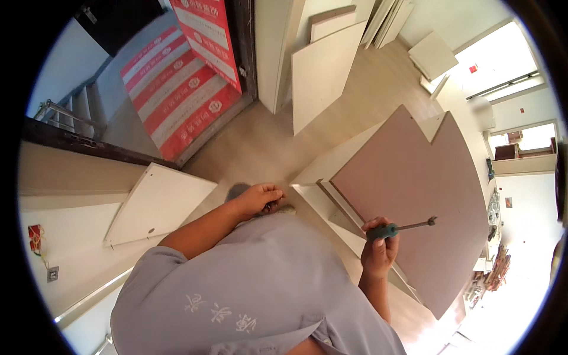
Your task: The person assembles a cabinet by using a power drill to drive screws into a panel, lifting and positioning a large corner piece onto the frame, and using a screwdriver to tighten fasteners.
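A white board [325,77] leans upper centre; a notched panel [423,174] fills centre-right. Right hand [380,249] grips green-handled tool [383,231]; left hand [260,199] curls, contents unclear.

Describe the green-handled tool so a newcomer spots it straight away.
Find the big pinkish board with the notched top, right of centre. Near its lower left edge is the person's right hand, holding the tool. Its dark green handle and slim metal shaft, pointing right, set it apart from the flat board behind.
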### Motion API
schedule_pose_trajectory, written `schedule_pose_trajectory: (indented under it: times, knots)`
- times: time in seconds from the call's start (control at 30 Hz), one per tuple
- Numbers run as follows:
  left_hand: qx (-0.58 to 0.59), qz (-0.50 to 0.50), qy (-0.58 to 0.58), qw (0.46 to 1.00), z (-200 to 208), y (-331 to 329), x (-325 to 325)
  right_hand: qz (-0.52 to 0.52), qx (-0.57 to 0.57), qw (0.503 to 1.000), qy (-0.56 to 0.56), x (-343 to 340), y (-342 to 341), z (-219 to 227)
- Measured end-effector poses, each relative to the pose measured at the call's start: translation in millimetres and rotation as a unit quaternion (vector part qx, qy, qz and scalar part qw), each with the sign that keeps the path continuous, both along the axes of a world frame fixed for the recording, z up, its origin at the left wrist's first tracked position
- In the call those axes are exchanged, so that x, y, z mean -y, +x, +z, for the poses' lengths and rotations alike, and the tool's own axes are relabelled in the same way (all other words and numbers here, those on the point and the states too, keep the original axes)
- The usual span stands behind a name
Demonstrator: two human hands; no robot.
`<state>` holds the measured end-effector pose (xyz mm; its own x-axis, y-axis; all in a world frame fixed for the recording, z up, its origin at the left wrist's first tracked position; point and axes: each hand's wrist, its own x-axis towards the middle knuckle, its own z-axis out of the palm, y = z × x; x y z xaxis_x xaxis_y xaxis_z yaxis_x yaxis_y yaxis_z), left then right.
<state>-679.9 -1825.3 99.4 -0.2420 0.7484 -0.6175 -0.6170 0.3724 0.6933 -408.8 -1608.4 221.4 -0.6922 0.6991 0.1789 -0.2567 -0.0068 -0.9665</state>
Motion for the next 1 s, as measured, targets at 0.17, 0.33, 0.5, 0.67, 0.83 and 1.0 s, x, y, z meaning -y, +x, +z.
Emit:
schedule_pose_trajectory:
  times: [0.17,0.33,0.5,0.67,0.83,1.0]
  knots:
    - [0.024,-0.050,0.032,0.998,-26.4,-47.6,-24.3,-0.047,0.003,0.999,0.006,-11.8,-57.2,23.5]
    - [0.061,-0.118,0.025,0.991,-24.3,-122.4,-71.4,-0.096,0.051,0.994,0.006,-5.3,-112.8,29.5]
    - [0.050,-0.232,0.079,0.968,-25.6,-203.4,-119.4,-0.178,0.096,0.978,-0.051,28.4,-165.7,36.0]
    - [0.035,-0.268,0.098,0.958,-20.4,-258.9,-146.6,-0.234,0.102,0.963,-0.079,41.3,-214.0,46.6]
    - [0.087,-0.409,0.130,0.899,32.8,-264.4,-159.6,-0.256,0.120,0.954,-0.102,50.0,-257.3,33.9]
    - [0.140,-0.484,0.233,0.832,44.7,-238.8,-168.6,-0.260,0.136,0.950,-0.109,43.9,-290.0,13.2]
